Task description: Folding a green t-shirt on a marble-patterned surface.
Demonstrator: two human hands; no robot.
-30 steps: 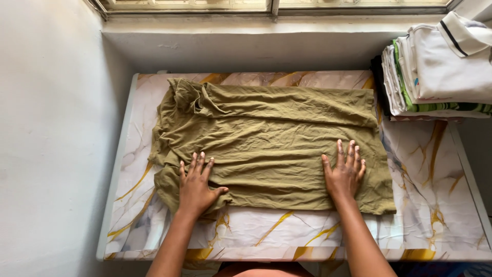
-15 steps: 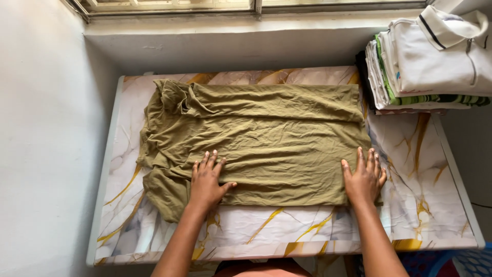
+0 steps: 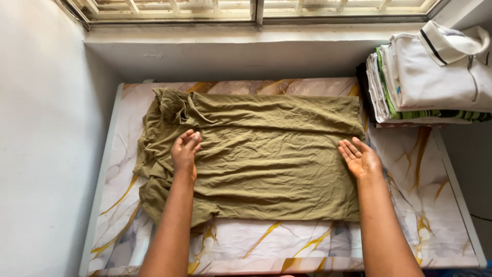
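An olive-green T-shirt (image 3: 266,154) lies folded lengthwise and creased on a marble-patterned table (image 3: 410,205), its collar end bunched at the left. The left hand (image 3: 184,151) rests edge-on upon the cloth, fingers together, gripping nothing. The right hand (image 3: 360,158) is open, palm turned up, at the shirt's right edge. A stack of folded clothes (image 3: 430,77) sits at the far right corner; bare tabletop shows along the near and right sides.

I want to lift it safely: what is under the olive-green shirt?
The olive-green cloth shirt lies flat on the white marble-patterned table with gold veins. Whatever the shirt covers beneath it cannot be seen.
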